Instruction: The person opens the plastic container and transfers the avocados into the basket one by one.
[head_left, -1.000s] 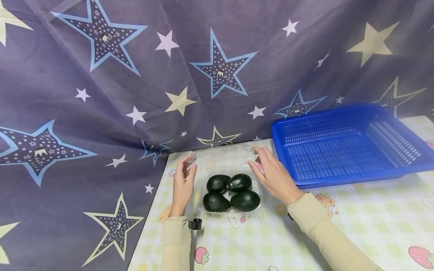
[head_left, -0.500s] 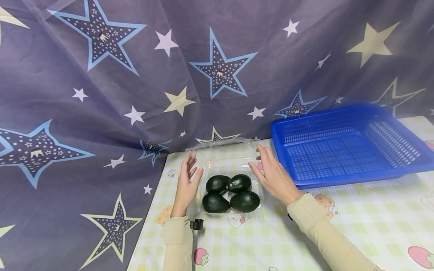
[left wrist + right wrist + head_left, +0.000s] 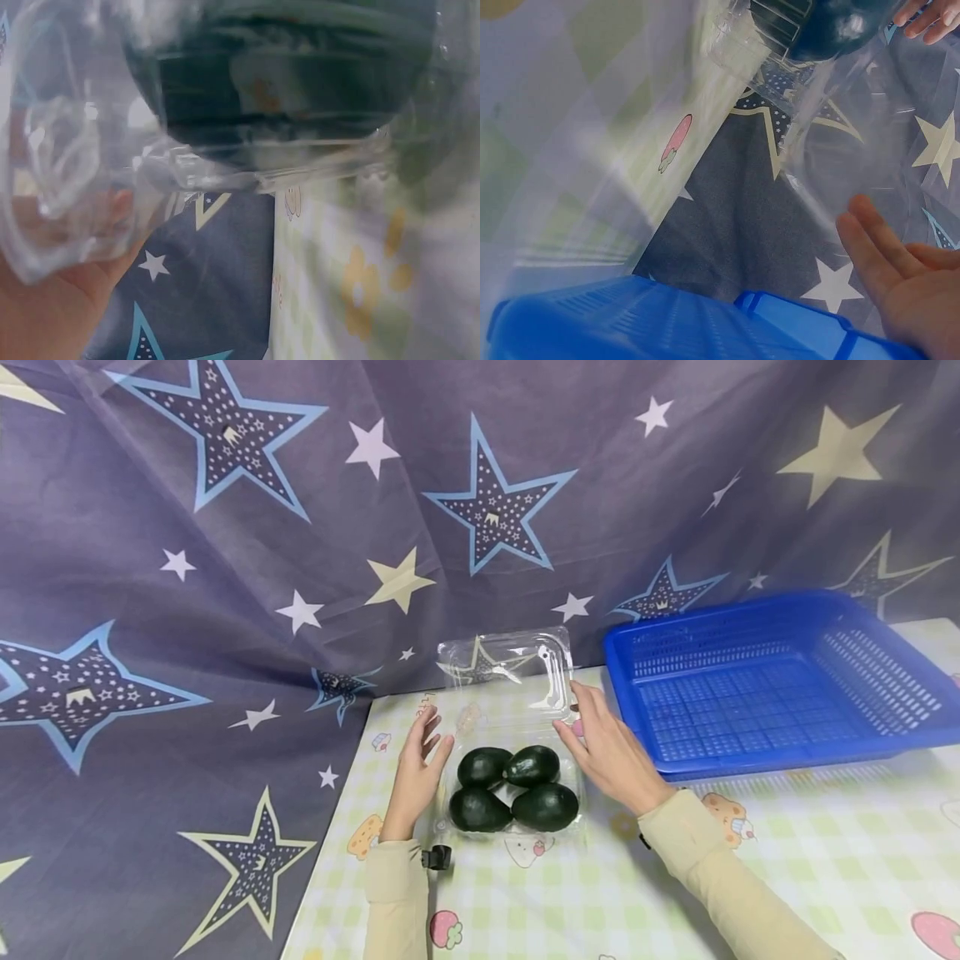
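Several glossy dark green avocados (image 3: 546, 807) lie in the base of a clear plastic clamshell box (image 3: 444, 810) on the table. Its lid (image 3: 557, 664) stands raised at the back, tilted up against the curtain. To the left of the box is my left hand (image 3: 416, 777), its fingers loosely extended and holding nothing. My right hand (image 3: 611, 752) is at the lid's right edge with fingers extended. In the right wrist view its fingertips (image 3: 861, 206) lie close to the lid; whether they touch I cannot tell. Clear plastic blurs the avocado (image 3: 300, 90) in the left wrist view.
A blue perforated plastic basket (image 3: 750, 693) stands right of the box, close to my right hand. Behind the table hangs a dark curtain (image 3: 300, 527) printed with stars. A checked cloth (image 3: 637, 893) covers the table.
The lid has swung up and back, from low behind the avocados to standing raised. My left hand has come off its corner and shifted slightly right and down. The right hand has barely moved.
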`<state>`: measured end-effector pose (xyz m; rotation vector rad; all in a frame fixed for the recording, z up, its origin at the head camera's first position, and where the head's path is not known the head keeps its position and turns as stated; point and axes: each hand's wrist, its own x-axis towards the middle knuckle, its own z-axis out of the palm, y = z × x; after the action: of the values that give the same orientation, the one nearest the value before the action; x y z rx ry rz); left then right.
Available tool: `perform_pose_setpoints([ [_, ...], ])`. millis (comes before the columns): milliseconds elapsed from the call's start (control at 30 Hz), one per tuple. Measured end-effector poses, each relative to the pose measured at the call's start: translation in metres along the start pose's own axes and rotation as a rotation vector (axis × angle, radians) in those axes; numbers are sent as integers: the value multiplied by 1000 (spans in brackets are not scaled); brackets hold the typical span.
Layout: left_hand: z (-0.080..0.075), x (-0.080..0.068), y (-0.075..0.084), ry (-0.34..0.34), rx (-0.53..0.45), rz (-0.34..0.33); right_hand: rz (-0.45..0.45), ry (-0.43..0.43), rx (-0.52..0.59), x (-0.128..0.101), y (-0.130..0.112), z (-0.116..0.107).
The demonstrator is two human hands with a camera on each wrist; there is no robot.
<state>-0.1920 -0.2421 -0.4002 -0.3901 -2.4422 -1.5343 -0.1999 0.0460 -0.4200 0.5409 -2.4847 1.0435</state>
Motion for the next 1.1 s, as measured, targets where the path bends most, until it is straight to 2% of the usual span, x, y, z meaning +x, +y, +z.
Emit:
perform_pose_setpoints([
  [200,0,-2,-2,54,36,31,-16,-23,-21,-2,1,1],
  [433,1,-2,-4,25,42,48,-32,-64,-43,-3,2,0],
  [667,-1,-1,-4,3,76,-1,-81,-123,-54,-1,-1,0],
  [800,-4,1,-29,-14,101,-27,-109,-166,-49,-3,-4,3],
  [900,-7,2,-48,-17,118,-83,-130,-188,-51,-4,-5,6],
  [1100,-10,-2,-46,-63,142,-288,-168,-214,-74,-7,-4,15],
])
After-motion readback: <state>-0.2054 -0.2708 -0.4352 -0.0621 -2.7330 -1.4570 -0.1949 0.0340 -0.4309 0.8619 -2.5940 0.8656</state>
